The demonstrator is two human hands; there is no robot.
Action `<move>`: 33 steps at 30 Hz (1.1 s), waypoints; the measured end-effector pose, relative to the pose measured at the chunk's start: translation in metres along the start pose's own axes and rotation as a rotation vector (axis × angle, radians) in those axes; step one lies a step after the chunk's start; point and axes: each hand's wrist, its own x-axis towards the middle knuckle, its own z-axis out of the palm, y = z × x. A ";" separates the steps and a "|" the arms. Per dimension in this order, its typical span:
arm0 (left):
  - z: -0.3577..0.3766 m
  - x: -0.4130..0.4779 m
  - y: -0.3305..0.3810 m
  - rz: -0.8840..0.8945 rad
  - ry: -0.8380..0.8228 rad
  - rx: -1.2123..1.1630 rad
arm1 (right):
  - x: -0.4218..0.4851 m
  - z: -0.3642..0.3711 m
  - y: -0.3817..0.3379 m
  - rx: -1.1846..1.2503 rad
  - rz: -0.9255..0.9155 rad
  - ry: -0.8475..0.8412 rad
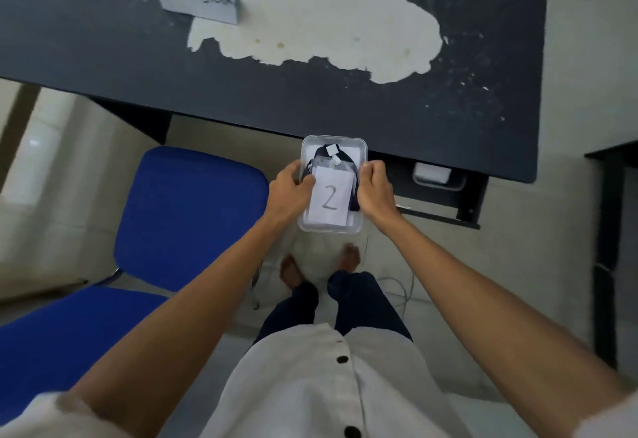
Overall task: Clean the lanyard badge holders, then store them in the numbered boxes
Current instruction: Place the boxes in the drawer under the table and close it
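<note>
At the centre of the frame, the left hand point(291, 189) and right hand point(374, 189) grip box 2 point(331, 227) below the desk point(310, 92) edge.

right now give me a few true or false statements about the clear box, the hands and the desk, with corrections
1. The clear plastic box carries a white paper slip marked 2. True.
2. Only the left hand holds the box. False: the right hand grips the opposite side too.
3. The box rests on the dark desk top. False: it is held in the air in front of the desk edge, above the floor.
4. A dark lanyard strap lies inside the box. True.
5. The blue padded chair stands to the person's right. False: it is on the left.
</note>
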 end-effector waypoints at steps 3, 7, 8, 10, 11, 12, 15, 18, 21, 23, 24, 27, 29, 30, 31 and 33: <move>0.021 -0.002 0.002 -0.005 -0.064 0.071 | -0.004 -0.012 0.023 -0.004 0.047 0.032; 0.050 -0.003 0.010 -0.040 -0.104 0.112 | -0.005 -0.032 0.047 0.027 0.077 0.009; 0.057 -0.004 0.013 -0.052 -0.104 0.117 | -0.005 -0.037 0.051 0.036 0.084 0.004; 0.072 -0.003 0.017 -0.081 -0.105 0.132 | -0.002 -0.046 0.060 0.043 0.098 -0.005; 0.079 -0.002 0.019 -0.091 -0.102 0.145 | 0.000 -0.050 0.064 0.040 0.101 -0.015; 0.085 -0.001 0.020 -0.097 -0.103 0.164 | 0.002 -0.053 0.068 0.031 0.103 -0.030; 0.100 0.003 0.019 -0.117 -0.091 0.177 | 0.006 -0.060 0.078 0.006 0.105 -0.085; 0.109 0.007 0.018 -0.138 -0.081 0.181 | 0.009 -0.062 0.085 0.000 0.119 -0.120; 0.113 0.012 0.017 -0.161 -0.075 0.183 | 0.011 -0.063 0.087 0.010 0.128 -0.136; 0.113 0.016 0.015 -0.178 -0.075 0.166 | 0.013 -0.062 0.084 0.030 0.127 -0.141; 0.113 0.018 0.016 -0.182 -0.077 0.158 | 0.015 -0.063 0.082 0.038 0.129 -0.138; 0.112 0.027 0.025 -0.182 -0.119 0.131 | 0.019 -0.066 0.076 0.088 0.164 -0.130; 0.111 0.035 0.030 -0.182 -0.149 0.116 | 0.022 -0.067 0.072 0.106 0.192 -0.158; 0.110 0.040 0.031 -0.187 -0.158 0.114 | 0.025 -0.067 0.070 0.106 0.200 -0.170; 0.110 0.045 0.031 -0.193 -0.163 0.110 | 0.029 -0.066 0.070 0.110 0.203 -0.175; 0.110 0.053 0.028 -0.198 -0.174 0.096 | 0.036 -0.065 0.068 0.116 0.212 -0.172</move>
